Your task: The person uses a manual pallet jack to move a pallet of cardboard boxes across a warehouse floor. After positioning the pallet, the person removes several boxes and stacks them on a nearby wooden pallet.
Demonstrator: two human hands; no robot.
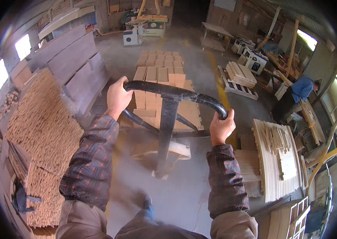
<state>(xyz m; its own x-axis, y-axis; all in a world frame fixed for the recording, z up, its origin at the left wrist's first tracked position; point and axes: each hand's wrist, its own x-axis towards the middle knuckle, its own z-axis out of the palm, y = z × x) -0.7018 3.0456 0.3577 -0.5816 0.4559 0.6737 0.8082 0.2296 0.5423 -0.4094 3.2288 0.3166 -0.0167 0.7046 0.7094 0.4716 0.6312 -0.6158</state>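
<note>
Plainly, both hands gripped one handle, and the load lay straight ahead of it.

Left hand: the left hand (pixel 117 96) was clenched around the upper-left end of the black handle loop (pixel 176 95), left of centre frame, fingers wrapped over the top of the bar.

Right hand: the right hand (pixel 221 128) was clenched on the lower-right end of the same loop, right of centre, sitting lower in the frame than the left.

Handle: its cross bar ran slantwise from upper left to lower right between the two hands; the black handle shaft (pixel 166 131) dropped from the middle of the bar toward centre frame, down to the floor.

Load: the stack of wooden blocks (pixel 161 75) lay beyond the handle, toward the upper middle of the frame, its long side running away from the person, in line with the shaft.

Nearer hand: the left hand appeared closer to the stack; the right hung back, a little lower.

Surroundings: a big pile of thin wooden sticks (pixel 41 131) filled the left of the frame, stacked curved boards (pixel 274 159) lay at the lower right, and a person in blue (pixel 297 93) bent over at the right edge.

Floor: the concrete floor (pixel 200 44) stretched ahead of the stack toward a machine (pixel 146 28) at the top.
</note>
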